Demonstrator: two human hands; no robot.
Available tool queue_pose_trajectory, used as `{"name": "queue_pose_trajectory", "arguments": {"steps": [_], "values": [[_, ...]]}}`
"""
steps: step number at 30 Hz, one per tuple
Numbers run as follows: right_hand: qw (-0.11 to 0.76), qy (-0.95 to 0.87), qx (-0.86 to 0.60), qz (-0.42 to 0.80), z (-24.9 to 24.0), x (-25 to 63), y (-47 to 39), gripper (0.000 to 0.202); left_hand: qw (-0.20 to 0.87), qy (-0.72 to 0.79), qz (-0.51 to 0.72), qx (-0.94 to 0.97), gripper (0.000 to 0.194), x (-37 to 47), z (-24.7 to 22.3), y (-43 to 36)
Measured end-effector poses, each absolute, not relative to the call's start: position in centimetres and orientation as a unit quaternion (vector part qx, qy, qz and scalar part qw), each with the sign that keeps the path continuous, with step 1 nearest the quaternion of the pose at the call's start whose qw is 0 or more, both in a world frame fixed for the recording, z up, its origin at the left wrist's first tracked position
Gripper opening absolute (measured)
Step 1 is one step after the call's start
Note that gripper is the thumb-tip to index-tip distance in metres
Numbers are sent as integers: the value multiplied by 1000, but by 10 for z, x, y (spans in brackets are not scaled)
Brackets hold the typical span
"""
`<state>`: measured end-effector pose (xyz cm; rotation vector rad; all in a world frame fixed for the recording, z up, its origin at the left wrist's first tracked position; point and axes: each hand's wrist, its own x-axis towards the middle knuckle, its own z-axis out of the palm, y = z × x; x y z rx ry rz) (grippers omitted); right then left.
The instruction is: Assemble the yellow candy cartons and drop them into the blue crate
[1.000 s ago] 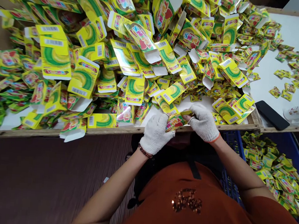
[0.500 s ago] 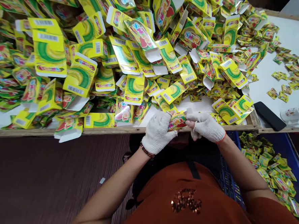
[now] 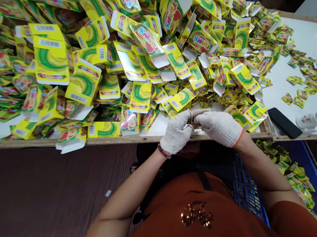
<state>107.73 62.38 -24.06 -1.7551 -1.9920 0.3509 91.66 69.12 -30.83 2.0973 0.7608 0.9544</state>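
Heaped cartons (image 3: 145, 39) bar the way ahead and leftward. At right, white counter (image 3: 313, 105) leaves a lane — loose sachets (image 3: 299, 103) beyond it, phone (image 3: 284, 123) and mug (image 3: 310, 121) nearer.

Any contents of both hands (image 3: 176, 132) (image 3: 220, 128) hidden, carton pile (image 3: 141, 96) cut off at top, print on small packets (image 3: 299, 102) illegible

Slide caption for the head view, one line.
Left hand and right hand, both gloved, close together by piled boxes; phone and mug at right.
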Motion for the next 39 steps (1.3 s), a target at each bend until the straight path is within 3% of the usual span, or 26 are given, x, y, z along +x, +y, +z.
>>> {"name": "queue_pose_trajectory", "arguments": {"steps": [3,6,9,12,16,22,28,31,35,39], "values": [[313,-715,-594,193,-254,1084,616,19,385,311,372,785,8,920,-322,697],[459,-602,-627,182,-274,1095,605,16,434,297,360,771,13,922,-329,699],[521,-534,-634,204,-299,1099,604,22,471,287,380,742,33,927,-331,698],[533,-514,-634,225,-320,1093,610,29,455,307,422,722,41,930,-337,695],[530,-533,-629,197,-330,1087,614,34,395,307,430,752,30,926,-344,695],[484,-600,-617,157,-321,1096,611,23,386,249,409,788,18,922,-339,704],[389,-639,-646,150,-309,1097,612,19,415,287,439,743,21,925,-337,691],[434,-608,-642,174,-312,1096,613,13,397,261,448,757,13,923,-337,691],[473,-598,-617,198,-315,1097,616,43,366,245,416,795,12,921,-331,700],[429,-650,-610,145,-315,1099,617,19,463,261,400,747,18,922,-324,702]]}}
